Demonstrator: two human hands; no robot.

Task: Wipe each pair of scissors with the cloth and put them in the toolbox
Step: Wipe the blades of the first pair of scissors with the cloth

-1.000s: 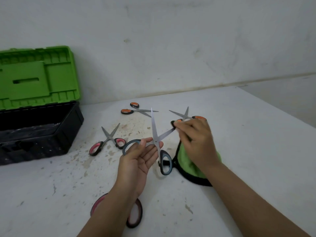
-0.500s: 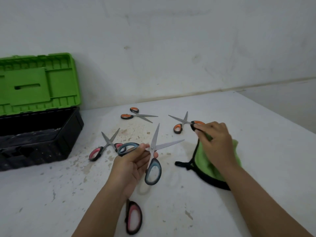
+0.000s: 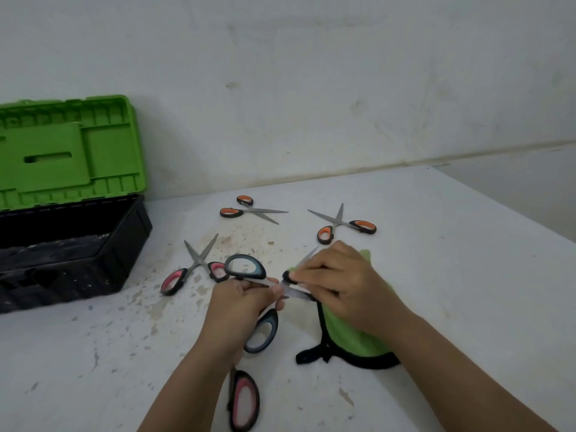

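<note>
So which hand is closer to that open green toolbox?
Left. The left hand holds the blue-handled scissors on the side toward the toolbox; the right hand, with the green cloth, is farther right.

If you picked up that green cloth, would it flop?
Probably floppy: the green cloth drapes in folds under the right hand. It looks light and thin. Its black edging trails loose on the table, so it would likely dangle.
</note>
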